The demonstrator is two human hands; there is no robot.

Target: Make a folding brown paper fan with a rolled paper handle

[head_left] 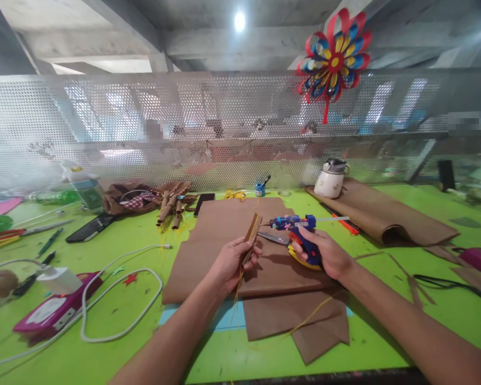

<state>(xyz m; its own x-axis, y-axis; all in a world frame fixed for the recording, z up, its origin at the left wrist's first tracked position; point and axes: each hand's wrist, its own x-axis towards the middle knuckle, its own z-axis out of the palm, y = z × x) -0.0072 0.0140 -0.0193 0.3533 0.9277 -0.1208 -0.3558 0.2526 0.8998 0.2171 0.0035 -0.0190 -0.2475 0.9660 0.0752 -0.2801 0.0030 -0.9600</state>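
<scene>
My left hand (234, 260) is closed around a narrow folded strip of brown paper (253, 227), held upright over the sheets. Yellow string (238, 291) hangs from below that hand. In my right hand (331, 251) are scissors (310, 254) with blue, orange and yellow handles. Their blades point left, close to the paper strip; whether they touch it I cannot tell. Beneath both hands lie brown paper sheets (208, 267), with smaller brown pieces (296, 315) at the near edge. Just behind the scissors rests a blue glue gun (291, 222) with a white glue stick in its back.
Rolled brown paper tubes (171, 206) and a phone (204, 204) lie at the back. A white kettle-like jug (331, 179) stands on a large brown paper roll (385, 214). At left are a magenta power strip (56, 310) and a white cable (160, 289). A perforated metal screen (224, 117) rises behind.
</scene>
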